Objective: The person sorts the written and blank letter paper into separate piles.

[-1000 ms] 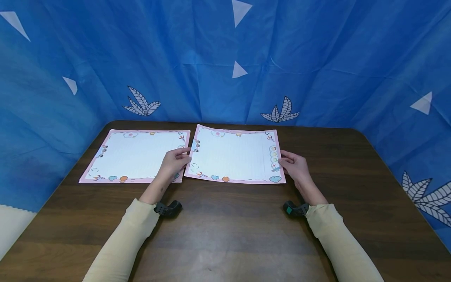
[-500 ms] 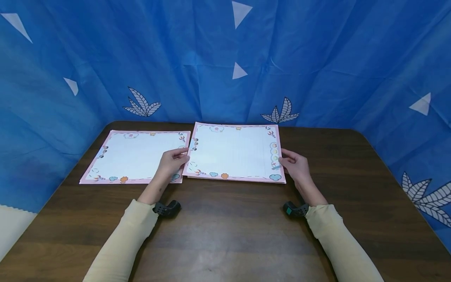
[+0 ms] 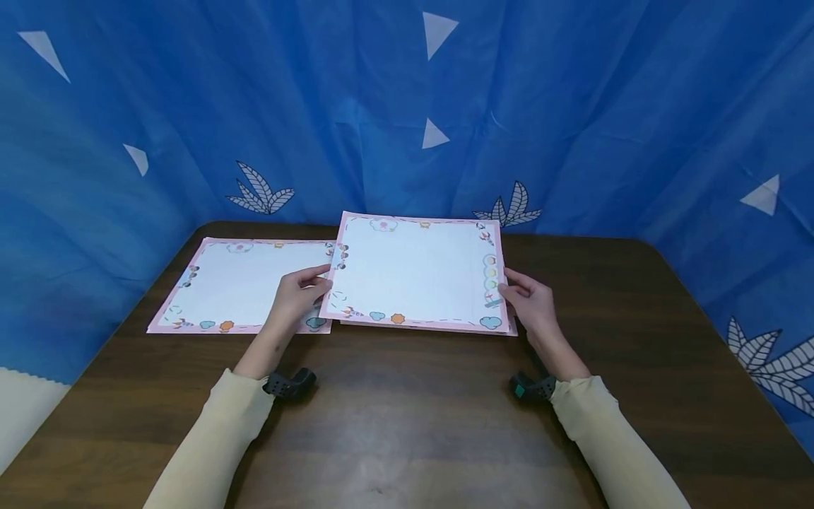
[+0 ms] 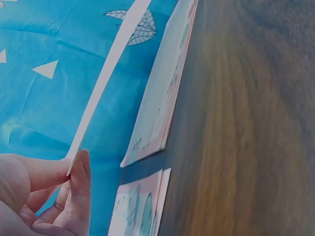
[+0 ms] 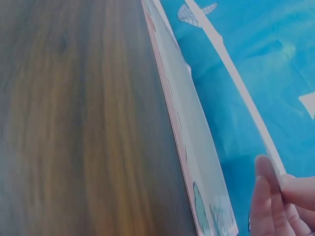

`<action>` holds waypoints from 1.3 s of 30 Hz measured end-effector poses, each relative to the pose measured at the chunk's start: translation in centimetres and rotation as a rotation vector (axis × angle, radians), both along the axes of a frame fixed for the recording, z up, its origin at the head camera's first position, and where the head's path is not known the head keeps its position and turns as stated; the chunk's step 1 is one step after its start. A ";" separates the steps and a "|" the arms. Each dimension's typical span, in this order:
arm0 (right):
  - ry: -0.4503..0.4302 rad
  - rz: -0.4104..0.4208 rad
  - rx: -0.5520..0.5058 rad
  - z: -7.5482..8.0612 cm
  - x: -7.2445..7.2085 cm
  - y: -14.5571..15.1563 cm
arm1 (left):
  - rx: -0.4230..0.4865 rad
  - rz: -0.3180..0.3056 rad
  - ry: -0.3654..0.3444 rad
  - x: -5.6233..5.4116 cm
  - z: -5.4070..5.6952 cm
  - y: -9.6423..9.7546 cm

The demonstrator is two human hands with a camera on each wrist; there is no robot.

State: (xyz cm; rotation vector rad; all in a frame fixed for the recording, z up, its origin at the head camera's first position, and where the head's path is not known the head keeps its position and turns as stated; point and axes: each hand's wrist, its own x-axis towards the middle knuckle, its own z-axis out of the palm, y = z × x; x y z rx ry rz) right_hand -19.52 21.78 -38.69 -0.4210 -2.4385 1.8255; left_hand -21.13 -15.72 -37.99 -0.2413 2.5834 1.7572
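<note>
A white paper sheet [image 3: 413,272] with a pink, cartoon-decorated border is held up above the table by both hands. My left hand [image 3: 296,297] pinches its left edge between thumb and fingers, and my right hand [image 3: 533,300] pinches the right edge. In both wrist views the sheet shows nearly edge-on, apart from the paper below. Under it lies a pile of matching sheets [image 5: 189,113], mostly hidden in the head view. To the left, a second pile of the same sheets [image 3: 244,286] is partly covered by my left hand and the raised sheet's corner.
The brown wooden table [image 3: 394,410] extends toward me and to the right. Behind it hangs a blue cloth [image 3: 572,106] with white triangles and leaf prints. A black wrist camera [image 3: 290,384] sits on the left wrist, another [image 3: 533,386] on the right.
Both hands have lifted the sheet off the right-hand pile and shifted it left. It now overlaps the left pile's right edge in the head view. The head view has tilted slightly.
</note>
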 end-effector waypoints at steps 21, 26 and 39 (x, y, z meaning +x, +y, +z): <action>0.060 0.096 -0.094 1.4 -1.1 -7.8 | -0.157 0.170 0.088 -2.2 -3.4 -10.5; 0.092 0.101 -0.106 1.0 -1.1 -9.3 | -0.195 0.189 0.105 -3.1 -5.5 -13.1; 0.141 0.222 -0.142 -0.3 -0.5 -13.4 | -0.152 0.274 -0.017 1.8 -0.2 -13.8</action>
